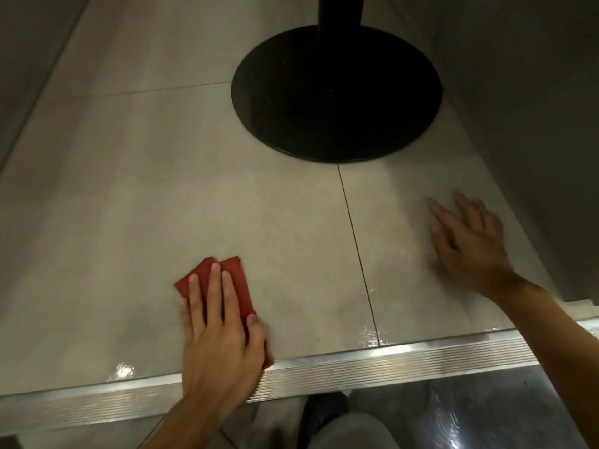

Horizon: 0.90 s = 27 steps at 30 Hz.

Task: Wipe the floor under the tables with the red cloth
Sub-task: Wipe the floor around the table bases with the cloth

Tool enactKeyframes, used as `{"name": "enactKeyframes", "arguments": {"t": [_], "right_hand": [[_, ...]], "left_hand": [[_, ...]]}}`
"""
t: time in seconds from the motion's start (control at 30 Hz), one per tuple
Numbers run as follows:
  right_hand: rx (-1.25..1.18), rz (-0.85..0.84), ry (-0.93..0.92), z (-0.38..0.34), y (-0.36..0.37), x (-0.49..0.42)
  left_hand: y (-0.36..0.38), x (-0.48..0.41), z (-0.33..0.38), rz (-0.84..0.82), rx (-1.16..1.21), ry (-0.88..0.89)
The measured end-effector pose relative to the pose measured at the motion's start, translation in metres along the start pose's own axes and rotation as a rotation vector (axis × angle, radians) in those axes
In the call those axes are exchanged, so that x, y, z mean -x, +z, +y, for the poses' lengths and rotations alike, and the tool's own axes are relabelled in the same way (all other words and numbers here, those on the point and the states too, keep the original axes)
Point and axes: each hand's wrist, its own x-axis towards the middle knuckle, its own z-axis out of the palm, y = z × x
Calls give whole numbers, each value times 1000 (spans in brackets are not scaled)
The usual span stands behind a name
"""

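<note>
A folded red cloth lies flat on the pale grey tiled floor, close to the metal step edge. My left hand presses down on it with straight fingers spread over the fabric, thumb at its right side. My right hand is flat with fingers spread on or just above the tiles at the right, apart from the cloth, holding nothing. Part of the cloth is hidden under my left palm.
A black round table base with its black post stands at the top centre. Grey walls or bench fronts flank both sides. A ribbed metal step strip runs along the front. Wet patches glisten near it. My knee shows at the bottom.
</note>
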Motion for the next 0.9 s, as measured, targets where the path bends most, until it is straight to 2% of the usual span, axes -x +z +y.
{"name": "enactKeyframes", "arguments": {"t": [0.3, 0.47, 0.63, 0.77, 0.9], "right_hand": [[-7, -4, -22, 3, -4, 0], [-19, 62, -78, 11, -9, 2], [-80, 110, -99, 18, -12, 3], [-79, 140, -108, 19, -13, 2], [-113, 141, -117, 24, -13, 2]], "left_hand": [[18, -19, 91, -71, -20, 352], [16, -63, 103, -176, -53, 534], [11, -128, 128, -213, -94, 595], [12, -143, 148, -221, -98, 664], [10, -129, 124, -231, -110, 885]]}}
